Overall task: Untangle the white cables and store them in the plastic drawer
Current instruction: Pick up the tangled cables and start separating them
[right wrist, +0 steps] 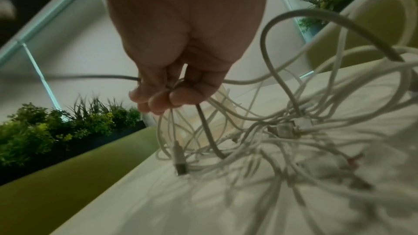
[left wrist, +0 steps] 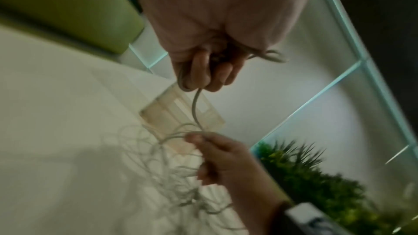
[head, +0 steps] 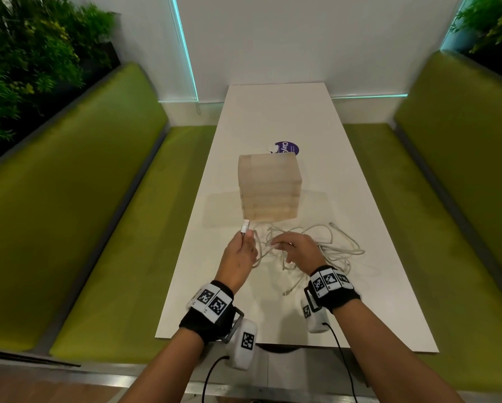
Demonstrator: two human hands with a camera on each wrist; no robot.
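White cables (head: 316, 251) sit in one tangled heap on the white table (head: 273, 117), just in front of the plastic drawer (head: 268, 191) and mostly to the right of both hands. Left hand (head: 239, 254) pinches one cable just below its plug (head: 245, 227), plug end pointing up and away toward the drawer; the strand runs from that hand rightward into the heap. Right hand (head: 297, 248) has fingers curled round a bunch of strands at the heap's near-left edge, lifting them slightly off the table. Right hand is nearer the knot, left hand holds the free end. My read: next move turns on pulling that strand leftward, along its own axis, while the right hand holds the bundle back. Drawer looks closed, nothing stored yet
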